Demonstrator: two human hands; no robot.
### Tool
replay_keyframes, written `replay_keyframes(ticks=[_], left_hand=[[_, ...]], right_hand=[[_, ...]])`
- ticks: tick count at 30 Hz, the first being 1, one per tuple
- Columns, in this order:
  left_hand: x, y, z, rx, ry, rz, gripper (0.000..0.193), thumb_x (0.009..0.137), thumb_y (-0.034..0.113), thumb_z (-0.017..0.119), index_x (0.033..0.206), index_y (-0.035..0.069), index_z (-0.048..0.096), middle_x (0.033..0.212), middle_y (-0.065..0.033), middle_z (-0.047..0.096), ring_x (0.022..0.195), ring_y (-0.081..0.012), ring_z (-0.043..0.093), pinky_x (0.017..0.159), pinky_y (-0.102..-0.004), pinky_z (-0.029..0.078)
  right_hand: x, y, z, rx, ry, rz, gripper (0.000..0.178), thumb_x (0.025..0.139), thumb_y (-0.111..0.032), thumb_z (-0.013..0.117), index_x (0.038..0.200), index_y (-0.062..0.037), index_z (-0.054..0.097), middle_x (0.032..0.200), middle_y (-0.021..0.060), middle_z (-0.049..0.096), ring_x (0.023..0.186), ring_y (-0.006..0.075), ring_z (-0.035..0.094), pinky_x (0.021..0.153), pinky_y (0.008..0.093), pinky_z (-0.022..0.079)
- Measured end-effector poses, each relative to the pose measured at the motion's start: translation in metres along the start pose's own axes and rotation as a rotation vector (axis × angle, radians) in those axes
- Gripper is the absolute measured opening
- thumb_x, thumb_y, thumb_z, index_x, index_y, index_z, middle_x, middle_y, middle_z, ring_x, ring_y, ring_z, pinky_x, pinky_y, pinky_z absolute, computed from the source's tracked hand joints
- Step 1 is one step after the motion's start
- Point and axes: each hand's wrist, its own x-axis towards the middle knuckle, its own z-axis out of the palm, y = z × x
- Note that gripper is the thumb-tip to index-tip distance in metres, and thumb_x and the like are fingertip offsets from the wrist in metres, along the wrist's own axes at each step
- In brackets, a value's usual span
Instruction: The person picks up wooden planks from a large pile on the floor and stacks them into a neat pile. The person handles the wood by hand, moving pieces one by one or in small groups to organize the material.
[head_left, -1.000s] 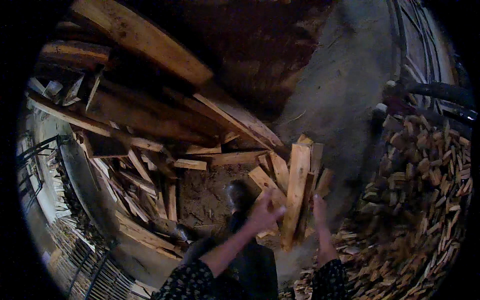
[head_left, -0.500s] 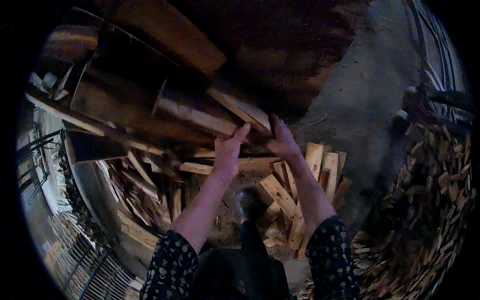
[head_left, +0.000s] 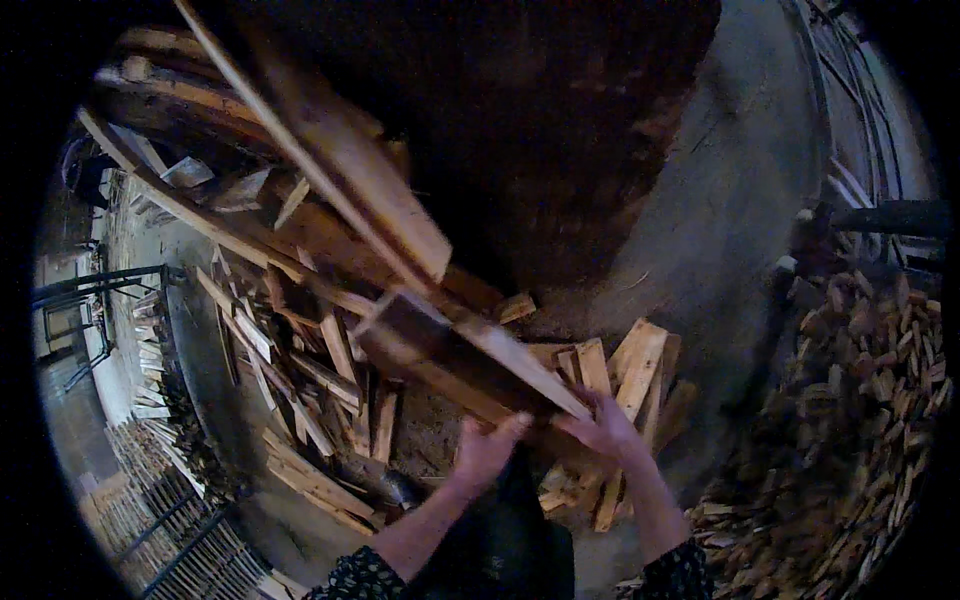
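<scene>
Hold the load at its near end with both hands: the left hand (head_left: 485,458) is closed on the dark board (head_left: 455,375), thumb uppermost, its other fingers hidden; the right hand (head_left: 612,432) is closed at the near tip of the pale strip (head_left: 520,360). Blur prevents telling whether board and strip are 1 piece or 2. The load lies in front of the body, tilted down toward the right. For good control, keep both grips firm and level, and keep fingertips out of any gap between the 2 surfaces. Check edges from left to right. At left, the loose scrap boards (head_left: 325,380) and the long plank (head_left: 210,220) leave little room to swing. Farther off, the slanting board (head_left: 300,160) ends just beside the load and could catch it. Right of the hands, the short boards (head_left: 635,375) present raised ends near the right wrist. Beyond them, the grey floor (head_left: 690,235) offers the widest passage, bounded at far right by the wood heap (head_left: 870,390).
</scene>
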Motion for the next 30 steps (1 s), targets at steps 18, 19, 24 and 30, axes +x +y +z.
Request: replay_keyframes(ticks=[18, 19, 24, 30], left_hand=[[-0.007, -0.063, 0.039, 0.670, -0.551, -0.296, 0.038, 0.076, 0.027, 0.063, 0.099, -0.002, 0.056, 0.086, -0.0103, 0.062, 0.077, -0.0158, 0.057, 0.071, -0.0304, 0.045], [-0.003, -0.088, 0.029, 0.492, -0.551, -0.231, 0.041, 0.075, 0.028, 0.064, 0.101, -0.002, 0.055, 0.088, -0.0115, 0.061, 0.078, -0.0162, 0.057, 0.072, -0.0311, 0.045], [0.006, -0.117, 0.021, 0.624, -0.533, -0.288, 0.040, 0.076, 0.032, 0.062, 0.102, 0.002, 0.057, 0.095, -0.0141, 0.060, 0.082, -0.0232, 0.058, 0.075, -0.0327, 0.045], [0.012, -0.156, 0.041, 0.512, -0.493, -0.202, 0.052, 0.077, 0.029, 0.058, 0.120, 0.005, 0.040, 0.100, -0.0183, 0.057, 0.096, -0.0299, 0.055, 0.081, -0.0382, 0.042]], right_hand=[[-0.043, 0.283, 0.026, 0.309, 0.438, 0.415, 0.051, 0.077, -0.028, 0.062, 0.116, 0.0006, 0.045, 0.110, 0.0097, 0.051, 0.098, 0.0183, 0.050, 0.082, 0.0295, 0.040], [-0.034, 0.301, 0.026, 0.159, 0.507, 0.461, 0.050, 0.077, -0.026, 0.062, 0.116, 0.0011, 0.045, 0.110, 0.0102, 0.051, 0.098, 0.0186, 0.050, 0.083, 0.0294, 0.040], [0.039, 0.217, 0.000, 0.169, 0.498, 0.073, 0.045, 0.078, -0.014, 0.059, 0.116, 0.0030, 0.043, 0.112, 0.0101, 0.049, 0.103, 0.0182, 0.047, 0.085, 0.0284, 0.038], [0.165, 0.025, 0.006, 0.109, 0.467, -0.602, 0.045, 0.077, -0.009, 0.058, 0.117, 0.0030, 0.042, 0.107, 0.0125, 0.052, 0.101, 0.0189, 0.049, 0.087, 0.0298, 0.038]])
